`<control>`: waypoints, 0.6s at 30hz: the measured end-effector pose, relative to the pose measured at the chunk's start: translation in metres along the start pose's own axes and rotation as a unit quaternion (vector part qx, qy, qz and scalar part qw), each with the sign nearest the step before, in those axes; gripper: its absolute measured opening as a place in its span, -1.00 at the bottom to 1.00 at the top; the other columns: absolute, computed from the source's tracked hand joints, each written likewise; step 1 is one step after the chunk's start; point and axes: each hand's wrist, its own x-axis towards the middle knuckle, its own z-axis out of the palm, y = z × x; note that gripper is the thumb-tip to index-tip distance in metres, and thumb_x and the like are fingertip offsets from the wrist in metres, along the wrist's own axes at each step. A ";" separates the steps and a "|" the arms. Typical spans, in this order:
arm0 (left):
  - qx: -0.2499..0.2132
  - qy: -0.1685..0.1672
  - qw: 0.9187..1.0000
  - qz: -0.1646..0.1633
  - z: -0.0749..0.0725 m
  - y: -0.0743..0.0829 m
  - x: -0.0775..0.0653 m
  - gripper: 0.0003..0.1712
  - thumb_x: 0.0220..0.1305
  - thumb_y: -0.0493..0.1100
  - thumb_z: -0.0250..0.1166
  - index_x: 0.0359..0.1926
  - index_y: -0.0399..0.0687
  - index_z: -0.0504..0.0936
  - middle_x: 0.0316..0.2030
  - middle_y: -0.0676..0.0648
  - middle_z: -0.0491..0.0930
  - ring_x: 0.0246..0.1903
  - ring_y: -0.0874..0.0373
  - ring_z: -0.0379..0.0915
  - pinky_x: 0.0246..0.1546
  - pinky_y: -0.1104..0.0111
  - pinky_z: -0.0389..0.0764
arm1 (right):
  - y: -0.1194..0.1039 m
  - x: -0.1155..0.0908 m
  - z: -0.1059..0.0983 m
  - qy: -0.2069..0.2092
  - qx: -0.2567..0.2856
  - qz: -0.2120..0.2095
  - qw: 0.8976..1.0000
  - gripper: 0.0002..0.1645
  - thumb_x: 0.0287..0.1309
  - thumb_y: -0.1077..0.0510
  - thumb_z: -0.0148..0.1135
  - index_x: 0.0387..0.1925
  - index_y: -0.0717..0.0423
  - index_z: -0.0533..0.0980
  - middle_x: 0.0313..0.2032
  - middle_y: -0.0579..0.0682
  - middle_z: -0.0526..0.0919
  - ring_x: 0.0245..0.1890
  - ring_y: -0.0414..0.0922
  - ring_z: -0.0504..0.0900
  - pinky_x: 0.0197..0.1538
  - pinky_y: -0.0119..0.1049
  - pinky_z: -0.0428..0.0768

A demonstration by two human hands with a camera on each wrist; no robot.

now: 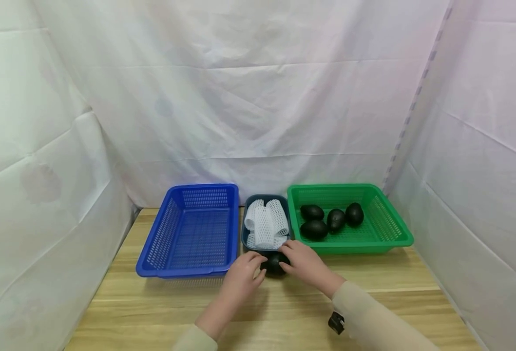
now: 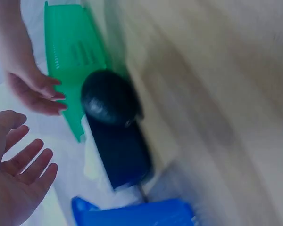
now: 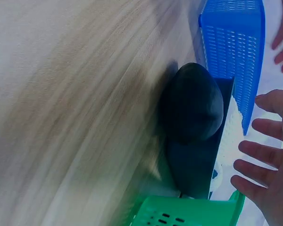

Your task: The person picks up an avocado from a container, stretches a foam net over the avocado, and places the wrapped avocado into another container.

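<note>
A dark avocado (image 1: 274, 264) lies on the table just in front of a small dark tub (image 1: 244, 239). White foam net sleeves (image 1: 264, 225) fill that tub. My left hand (image 1: 242, 277) hovers at the avocado's left side, fingers relaxed. On the other side is my right hand (image 1: 305, 263), its fingers spread and reaching over toward the tub's front edge. Both wrist views show a gap between the hands and the avocado (image 2: 109, 98), with nothing in either palm. Seen from the right wrist, the avocado (image 3: 192, 103) overlaps the tub's dark wall.
To the left stands a blue basket (image 1: 231, 234) with nothing in it. A green basket (image 1: 350, 247) on the right holds several avocados (image 1: 314, 229). White cloth (image 1: 258, 112) hangs behind and at both sides. A small black object (image 1: 336, 322) sits by the right sleeve.
</note>
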 end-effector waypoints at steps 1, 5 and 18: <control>0.014 0.010 1.000 0.022 -0.003 -0.002 0.002 -0.74 0.07 -0.19 0.48 -0.18 -0.11 0.71 -0.24 -0.02 0.61 -0.22 0.08 0.56 -0.18 0.29 0.62 | 0.000 0.003 0.001 -0.004 -0.009 -0.005 1.000 -0.61 0.18 -0.02 0.35 -0.03 0.10 0.59 -0.15 -0.01 0.55 -0.12 -0.06 0.54 -0.06 -0.13 0.56; 0.057 0.039 0.994 0.090 -0.009 -0.011 0.008 -0.73 -0.01 -0.22 0.52 -0.23 -0.13 0.72 -0.31 -0.04 0.62 -0.32 0.09 0.57 -0.27 0.30 0.63 | -0.001 0.014 0.007 -0.011 -0.031 -0.010 0.999 -0.60 0.19 -0.05 0.33 -0.04 0.09 0.60 -0.11 0.02 0.56 -0.05 -0.02 0.53 0.01 -0.10 0.54; 0.086 0.032 0.991 0.093 -0.015 -0.030 0.008 -0.74 0.00 -0.20 0.51 -0.23 -0.13 0.73 -0.30 -0.05 0.64 -0.31 0.06 0.58 -0.31 0.26 0.64 | -0.007 0.031 0.022 -0.058 -0.021 0.030 0.998 -0.41 0.27 -0.24 0.16 0.12 0.09 0.56 0.26 0.19 0.39 0.25 0.13 0.38 0.23 0.04 0.41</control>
